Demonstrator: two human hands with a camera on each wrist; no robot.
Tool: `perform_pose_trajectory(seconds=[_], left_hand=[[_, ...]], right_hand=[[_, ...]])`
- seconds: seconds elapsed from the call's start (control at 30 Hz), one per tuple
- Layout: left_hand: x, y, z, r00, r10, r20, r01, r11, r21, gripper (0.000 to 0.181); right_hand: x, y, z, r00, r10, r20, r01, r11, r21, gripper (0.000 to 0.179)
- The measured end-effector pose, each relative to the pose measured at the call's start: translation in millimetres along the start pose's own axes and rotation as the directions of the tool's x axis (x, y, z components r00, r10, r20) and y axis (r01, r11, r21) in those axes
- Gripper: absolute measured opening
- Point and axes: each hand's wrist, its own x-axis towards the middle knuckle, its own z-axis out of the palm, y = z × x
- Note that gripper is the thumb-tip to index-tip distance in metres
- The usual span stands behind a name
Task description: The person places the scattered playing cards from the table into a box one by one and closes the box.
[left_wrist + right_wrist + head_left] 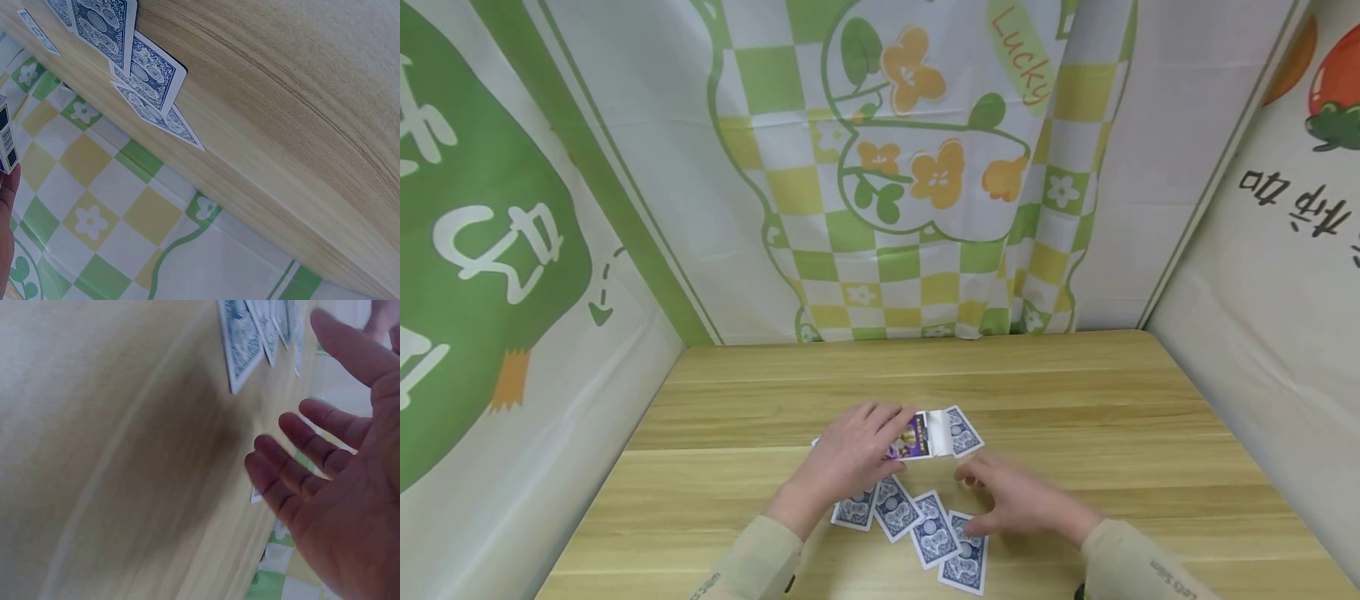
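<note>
My left hand grips a purple playing-card box whose white flap stands open toward the right. A corner of that box also shows in the left wrist view, with fingers at its end. Just past the flap lies a blue-backed playing card. My right hand hovers empty with its fingers loosely bent, thumb apart, beside the nearest of the fanned cards. In the right wrist view its palm shows with nothing in it.
Several blue-backed cards overlap in a curved row on the wooden table, partly hidden behind the left hand. A printed cloth hangs along the table's back edge, with cloth walls at both sides.
</note>
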Motion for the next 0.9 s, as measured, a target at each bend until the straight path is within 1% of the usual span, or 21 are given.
perform_pose_trajectory(seconds=[0.13,0.3,0.37,0.53,0.63,0.7,0.77,0.83,0.9], left_hand=[[0.2,0.1,0.0,1.000,-0.002,0.000,0.002,1.000,0.002,0.084],[0.6,-0.2,0.4,1.000,0.003,-0.003,-0.003,1.000,0.002,0.084],[0.8,-0.3,0.5,1.000,0.006,-0.004,-0.006,1.000,-0.001,0.083],[0.5,-0.2,0.7,1.000,0.008,-0.008,-0.008,1.000,-0.006,0.084],[0.5,-0.2,0.9,1.000,0.009,-0.012,-0.009,1.000,-0.006,0.084],[0.6,-0.1,0.9,1.000,0.010,-0.013,-0.010,1.000,-0.007,0.083],[0.7,0.0,0.8,1.000,0.012,-0.014,-0.012,1.000,-0.007,0.083],[1.0,0.2,1.0,1.000,0.014,-0.013,-0.014,1.000,-0.005,0.083],[1.1,0.4,1.0,1.000,0.013,-0.011,-0.013,1.000,-0.002,0.083]], right_hand=[[-3.1,-4,8,1.000,-0.009,0.022,0.010,0.998,-0.069,0.086],[-3.0,-6,20,0.999,-0.005,0.037,0.012,0.983,-0.183,0.105],[-3.2,-6,24,0.999,-0.001,0.038,0.009,0.976,-0.218,0.107],[-3.2,-7,30,0.999,0.008,0.031,0.001,0.965,-0.261,0.112],[-2.2,-8,33,1.000,0.003,0.025,0.005,0.951,-0.308,0.117],[-1.2,-8,35,1.000,0.000,0.019,0.007,0.940,-0.341,0.118],[-0.1,-8,37,1.000,0.005,0.014,0.000,0.935,-0.355,0.113],[1.2,-7,38,1.000,0.009,0.003,-0.007,0.939,-0.344,0.105],[2.4,-5,38,1.000,0.010,-0.012,-0.013,0.948,-0.319,0.093]])
